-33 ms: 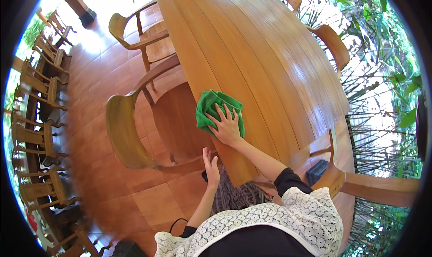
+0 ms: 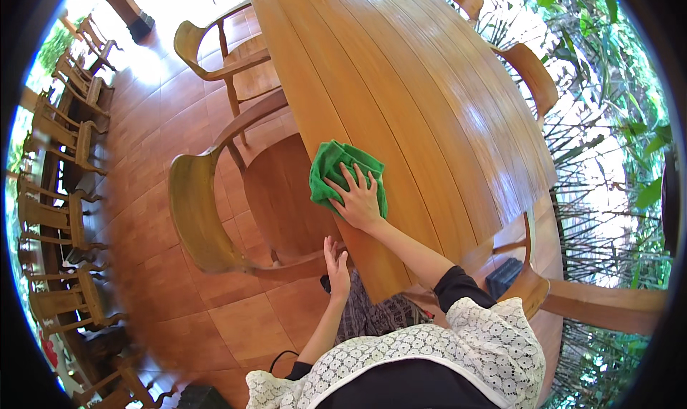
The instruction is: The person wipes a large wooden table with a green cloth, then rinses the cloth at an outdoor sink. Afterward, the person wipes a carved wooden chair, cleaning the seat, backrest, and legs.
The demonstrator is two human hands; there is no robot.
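Note:
On the left edge of a long wooden table (image 2: 401,123) lies a crumpled green cloth (image 2: 325,167), partly hanging past the edge. My right hand (image 2: 361,203) rests on top of it, fingers spread and palm down, pressing it to the wood. The underside of that hand and the part of the cloth beneath it are hidden. My left hand (image 2: 338,269) is held in the air left of the table's near corner, beside the front of a chair. Its fingers are stretched out and it holds nothing.
A wooden armchair (image 2: 195,212) stands close on the left, its seat partly under the table. Another chair (image 2: 250,67) is beyond it. More chairs line the right side, one chair (image 2: 601,302) near my right elbow. Wooden chairs (image 2: 68,219) stand in a row at far left.
My right hand and the green cloth have shifted very slightly to the left along the table edge. My left hand has barely moved.

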